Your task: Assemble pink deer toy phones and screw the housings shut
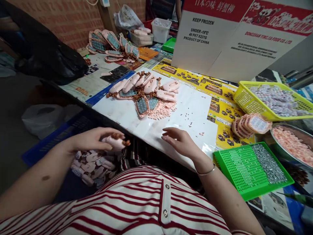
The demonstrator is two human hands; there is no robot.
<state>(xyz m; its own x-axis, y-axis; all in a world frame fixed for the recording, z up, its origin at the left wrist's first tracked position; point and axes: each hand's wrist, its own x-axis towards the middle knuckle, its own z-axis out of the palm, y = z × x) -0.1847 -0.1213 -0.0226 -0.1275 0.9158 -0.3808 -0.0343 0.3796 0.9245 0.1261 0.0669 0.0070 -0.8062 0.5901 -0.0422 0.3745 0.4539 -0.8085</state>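
One black bag at the left end of the counter. Below the edge, one blue crate with many pale pink casings, too jumbled to number. Farther back, one cluster of panelled pieces, overlapping. Hands: two, both bare. Held: one pink piece. On the white sheet, one heap, roughly a dozen pieces; count loose owing to overlap. Further right: one carton, one stack of scalloped discs, one green tray with small metallic parts along its right side, one yellow basket.

Held piece: smooth, pale, rounded, lumpy brown trim along its upper edge and right end; remainder covered by fingers.

Position: in the left hand, gripped between thumb and curled fingers, near the counter's front edge. The right hand is apart from it, to the right, over the sheet, fingers loosely curved and parted. Whether that hand touches the sheet, I cannot tell from here.
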